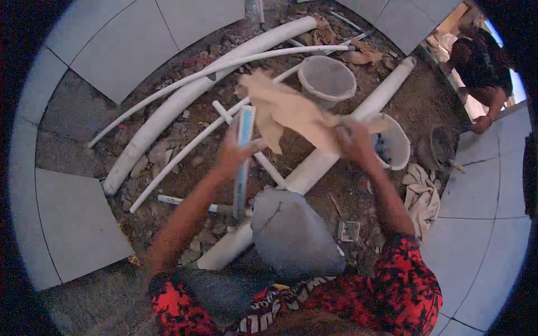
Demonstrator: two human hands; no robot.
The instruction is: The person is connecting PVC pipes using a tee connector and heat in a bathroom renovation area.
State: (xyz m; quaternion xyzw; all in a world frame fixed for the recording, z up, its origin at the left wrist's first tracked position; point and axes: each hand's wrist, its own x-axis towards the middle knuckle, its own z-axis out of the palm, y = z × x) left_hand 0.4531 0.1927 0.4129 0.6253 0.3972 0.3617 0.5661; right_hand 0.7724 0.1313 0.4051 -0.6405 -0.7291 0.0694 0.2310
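My left hand is closed round a long, narrow pipe-like piece, pale with blue markings, which stands roughly upright in front of me. With my right hand I grip a torn sheet of brown paper by its right end. The sheet is creased and partly blurred, and its left side hangs close to the top of the blue-marked piece. Under my hands a thick white pipe runs diagonally over the dirt. A thin white pipe crosses just right of my left hand.
A grey bucket and a white bucket with small items inside stand beyond and right. More white pipes lie on rubble at left. A cloth and small square container are at right. Another person crouches far right.
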